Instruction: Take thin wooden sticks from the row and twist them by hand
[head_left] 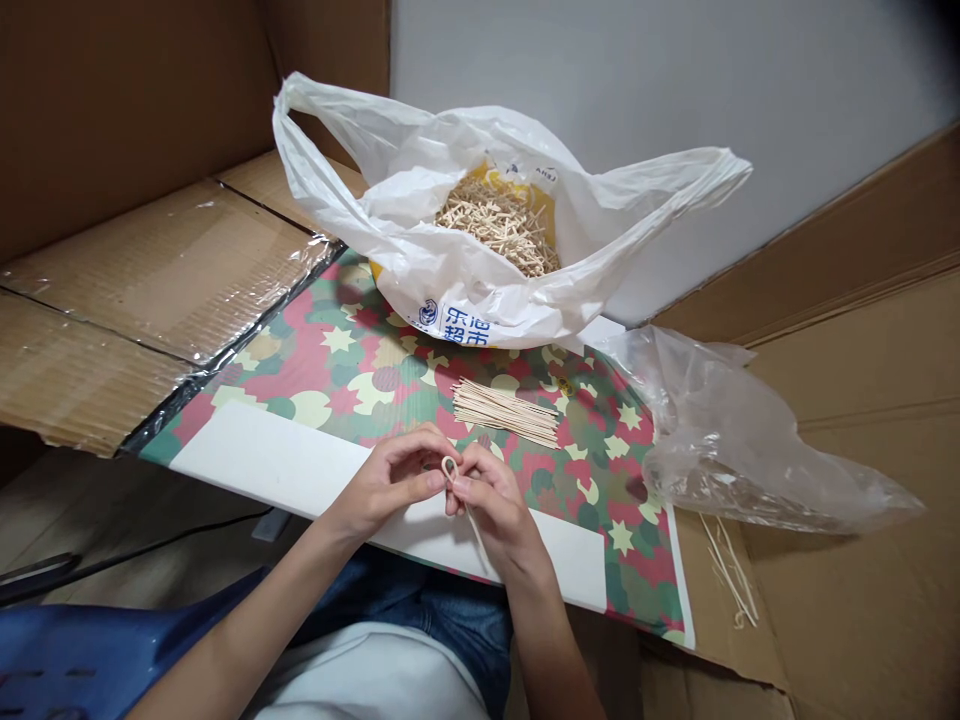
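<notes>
My left hand (394,478) and my right hand (491,505) meet over the near edge of a camouflage-patterned board (360,365). Both pinch one thin pale stick (452,470), bent into a small loop between the fingertips; its tail hangs down past my right palm. Just beyond my hands a neat bundle of straight pale sticks (506,410) lies on the board. Farther back stands an open white plastic bag (480,220) holding a heap of small knotted sticks (499,225).
A crumpled clear plastic bag (735,440) lies at the right, with a few loose sticks (731,575) on the cardboard below it. Taped cardboard boxes (150,290) fill the left. A blue chair edge (90,650) and my jeans are at the bottom.
</notes>
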